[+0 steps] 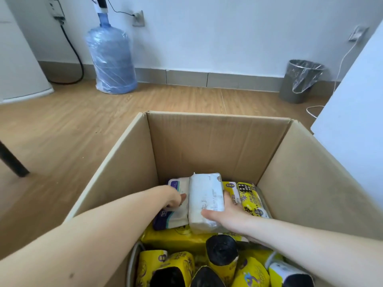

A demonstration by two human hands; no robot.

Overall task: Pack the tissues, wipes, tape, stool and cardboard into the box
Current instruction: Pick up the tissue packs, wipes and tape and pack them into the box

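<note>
Judged soft and light, the white pack (205,201) is clasped at 3 o'clock by the right grip (230,214); the purple pack (176,217) is pinched by the left grip (176,198).

Bare left hand (174,199), right hand (230,216)

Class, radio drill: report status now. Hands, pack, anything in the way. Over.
Right hand grips white pack, inside box. Left hand on purple pack beside it. Yellow packs tight against right side.
</note>
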